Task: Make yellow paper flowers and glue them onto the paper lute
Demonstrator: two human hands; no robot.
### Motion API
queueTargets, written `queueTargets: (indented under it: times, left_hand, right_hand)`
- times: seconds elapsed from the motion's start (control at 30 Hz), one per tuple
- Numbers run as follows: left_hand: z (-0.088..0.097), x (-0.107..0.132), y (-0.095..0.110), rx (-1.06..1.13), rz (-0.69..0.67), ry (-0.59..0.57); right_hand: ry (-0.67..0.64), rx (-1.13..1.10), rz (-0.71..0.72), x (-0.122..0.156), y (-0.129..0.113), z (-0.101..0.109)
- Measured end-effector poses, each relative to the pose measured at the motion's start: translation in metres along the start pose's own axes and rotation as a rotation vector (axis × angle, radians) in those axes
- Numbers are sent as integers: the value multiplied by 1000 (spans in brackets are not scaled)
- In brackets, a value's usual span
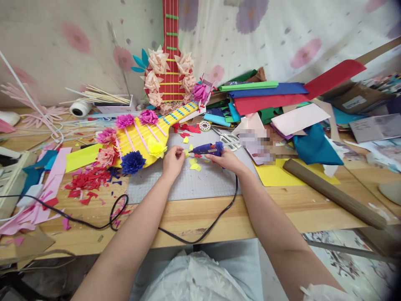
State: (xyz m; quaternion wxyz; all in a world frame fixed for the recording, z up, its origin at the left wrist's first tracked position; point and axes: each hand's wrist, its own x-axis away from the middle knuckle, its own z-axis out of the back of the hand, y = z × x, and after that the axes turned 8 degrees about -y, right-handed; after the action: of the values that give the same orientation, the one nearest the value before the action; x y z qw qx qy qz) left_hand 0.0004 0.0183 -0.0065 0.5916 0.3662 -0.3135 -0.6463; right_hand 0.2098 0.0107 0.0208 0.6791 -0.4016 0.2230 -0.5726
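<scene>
My right hand (pixel 227 160) is wrapped round a blue hot glue gun (pixel 206 149), its nozzle pointing left. My left hand (pixel 174 162) pinches what looks like a small yellow paper petal (pixel 187 153) close to the nozzle; the fingers partly hide it. More loose yellow petals (pixel 195 166) lie on the grey cutting mat (pixel 175 187) just below the gun. Left of my left hand rests a yellow paper guitar (pixel 138 138) with pink strips and paper flowers. A bright yellow flower (pixel 156 147) and a dark blue flower (pixel 133 162) sit on its lower edge.
A red paper guitar (pixel 171 79) stands upright at the back. Scissors (pixel 230 140) lie behind the gun, beside coloured paper rolls (pixel 272 100). A brown roll (pixel 333 193) crosses the right side. Red scraps (pixel 86 182) lie left; a black cord (pixel 203 238) loops along the front edge.
</scene>
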Motion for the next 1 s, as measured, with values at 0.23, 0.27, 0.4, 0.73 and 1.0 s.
queueTargets:
  times: [0.23,0.27,0.4,0.73,1.0]
  left_hand:
    - [0,0,-3,6,-29,-21]
    - [0,0,-3,4,-30,-24]
    - [0,0,-3,-4,-40,-34]
    - [0,0,-5,-22,-57,-56]
    - [0,0,-6,3,-57,-50]
  right_hand:
    - [10,5,-33,-1,0,-1]
    - [10,7,-34,-1,0,-1]
    - [18,18,-38,-1,-1,-1]
    - [37,-3,-22,-2,0,-2]
    - [117,-124,-74,-4,2,-2]
